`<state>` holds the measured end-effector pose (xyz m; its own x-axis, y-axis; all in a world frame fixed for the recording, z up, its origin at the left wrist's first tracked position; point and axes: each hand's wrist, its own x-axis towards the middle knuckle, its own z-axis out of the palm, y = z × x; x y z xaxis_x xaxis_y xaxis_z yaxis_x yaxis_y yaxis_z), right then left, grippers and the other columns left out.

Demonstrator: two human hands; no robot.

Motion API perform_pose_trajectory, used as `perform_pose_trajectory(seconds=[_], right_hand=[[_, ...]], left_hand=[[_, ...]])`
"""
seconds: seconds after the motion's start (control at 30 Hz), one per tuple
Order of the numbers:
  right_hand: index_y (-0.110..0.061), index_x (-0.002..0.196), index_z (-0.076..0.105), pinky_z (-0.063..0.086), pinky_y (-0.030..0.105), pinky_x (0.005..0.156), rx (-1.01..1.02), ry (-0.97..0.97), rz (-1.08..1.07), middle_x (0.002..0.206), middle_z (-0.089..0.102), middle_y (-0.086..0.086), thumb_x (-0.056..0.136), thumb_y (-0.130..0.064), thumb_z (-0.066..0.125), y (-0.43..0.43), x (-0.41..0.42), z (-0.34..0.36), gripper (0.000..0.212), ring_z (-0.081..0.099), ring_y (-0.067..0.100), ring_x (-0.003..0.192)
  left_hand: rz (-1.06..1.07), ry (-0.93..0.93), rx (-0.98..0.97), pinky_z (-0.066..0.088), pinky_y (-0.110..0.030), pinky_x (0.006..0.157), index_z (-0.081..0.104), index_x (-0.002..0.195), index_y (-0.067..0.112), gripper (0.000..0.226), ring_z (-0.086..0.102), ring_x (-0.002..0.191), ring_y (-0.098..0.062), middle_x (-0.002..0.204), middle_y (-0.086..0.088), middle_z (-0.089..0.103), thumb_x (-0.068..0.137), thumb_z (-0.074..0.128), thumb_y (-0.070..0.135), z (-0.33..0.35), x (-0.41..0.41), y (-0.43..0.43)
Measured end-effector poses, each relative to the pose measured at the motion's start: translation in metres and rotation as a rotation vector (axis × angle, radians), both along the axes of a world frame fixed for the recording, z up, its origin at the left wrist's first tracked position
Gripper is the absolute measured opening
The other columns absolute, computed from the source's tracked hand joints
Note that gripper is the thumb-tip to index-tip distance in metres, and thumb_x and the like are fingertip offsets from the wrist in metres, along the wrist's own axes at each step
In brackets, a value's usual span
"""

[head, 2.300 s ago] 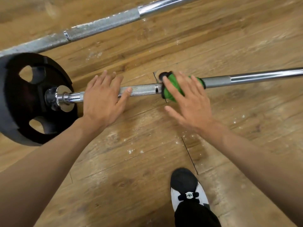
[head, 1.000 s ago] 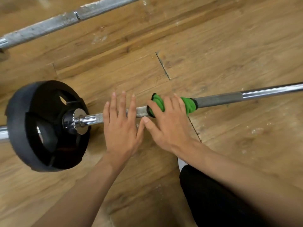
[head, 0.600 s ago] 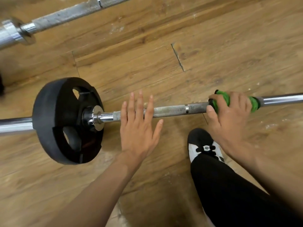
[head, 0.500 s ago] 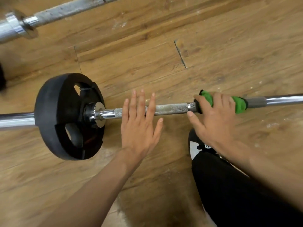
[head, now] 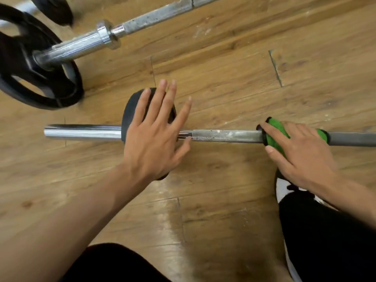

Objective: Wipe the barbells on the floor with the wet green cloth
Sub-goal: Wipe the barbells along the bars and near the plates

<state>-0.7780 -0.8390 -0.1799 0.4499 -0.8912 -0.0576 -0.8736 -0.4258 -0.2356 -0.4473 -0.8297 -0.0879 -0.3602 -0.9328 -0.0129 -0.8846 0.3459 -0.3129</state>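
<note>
Gripping the green cloth (head: 273,141) around the barbell (head: 223,136), the right hand (head: 303,153) curls its fingers (head: 273,132). Left hand (head: 152,141) (fingers spread wide) hovers over the black plate (head: 130,110).

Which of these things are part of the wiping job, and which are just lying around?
In the job: green cloth, held by the right hand; near barbell; far barbell.
Just there: large black plate; shoe; wooden floor.

The right grip (head: 301,151) holds the cloth (head: 273,129) round the bar (head: 223,136); the left grip (head: 150,143) is spread flat over its plate (head: 128,110). Another barbell (head: 85,42) lies beyond on the floor (head: 223,78).
</note>
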Motion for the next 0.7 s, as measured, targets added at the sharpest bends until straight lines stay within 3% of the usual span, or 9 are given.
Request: perform_pose_trajectory(seconds=[0.2, 0.33, 0.5, 0.6, 0.7], right_hand=[[-0.003, 0.147, 0.050, 0.038, 0.050, 0.086, 0.008, 0.050, -0.058, 0.108, 0.053, 0.024, 0.102, -0.069, 0.015, 0.002, 0.013, 0.006, 0.087, 0.051, 0.040, 0.097], [0.000, 0.146, 0.050, 0.038, 0.050, 0.089, 0.012, 0.063, 0.020, 0.113, 0.055, 0.026, 0.096, -0.080, 0.014, -0.004, 0.079, 0.006, 0.100, 0.052, 0.040, 0.101], [-0.004, 0.156, 0.040, 0.041, 0.049, 0.100, 0.054, 0.089, 0.138, 0.125, 0.056, 0.024, 0.093, -0.079, 0.011, -0.009, 0.164, 0.008, 0.102, 0.054, 0.040, 0.115], [-0.010, 0.160, 0.035, 0.044, 0.045, 0.098, 0.063, 0.053, 0.226, 0.128, 0.057, 0.020, 0.099, -0.074, 0.007, -0.018, 0.147, 0.008, 0.093, 0.056, 0.039, 0.117], [-0.012, 0.156, 0.042, 0.047, 0.043, 0.086, 0.045, 0.058, 0.210, 0.121, 0.060, 0.017, 0.102, -0.071, 0.011, -0.016, 0.088, 0.004, 0.086, 0.060, 0.037, 0.105]], left_hand=[[0.079, 0.044, 0.062, 0.001, -0.049, 0.131, 0.028, 0.164, 0.017, 0.082, 0.003, 0.161, -0.036, 0.171, -0.025, 0.009, 0.098, 0.032, 0.066, 0.006, 0.042, -0.015], [0.112, 0.163, 0.037, 0.003, -0.045, 0.131, 0.030, 0.163, 0.015, 0.084, 0.011, 0.160, -0.037, 0.169, -0.028, 0.018, 0.097, 0.038, 0.066, -0.002, 0.039, -0.019], [0.127, 0.220, 0.047, 0.007, -0.043, 0.131, 0.033, 0.162, 0.013, 0.084, 0.017, 0.159, -0.036, 0.168, -0.026, 0.022, 0.095, 0.040, 0.064, -0.003, 0.039, -0.018], [0.139, 0.232, 0.048, 0.011, -0.044, 0.130, 0.035, 0.161, 0.013, 0.084, 0.021, 0.158, -0.036, 0.167, -0.026, 0.025, 0.094, 0.041, 0.063, -0.002, 0.038, -0.018], [0.134, 0.232, 0.055, 0.015, -0.047, 0.130, 0.039, 0.159, 0.012, 0.083, 0.023, 0.157, -0.038, 0.166, -0.026, 0.027, 0.093, 0.042, 0.062, -0.002, 0.038, -0.015]])
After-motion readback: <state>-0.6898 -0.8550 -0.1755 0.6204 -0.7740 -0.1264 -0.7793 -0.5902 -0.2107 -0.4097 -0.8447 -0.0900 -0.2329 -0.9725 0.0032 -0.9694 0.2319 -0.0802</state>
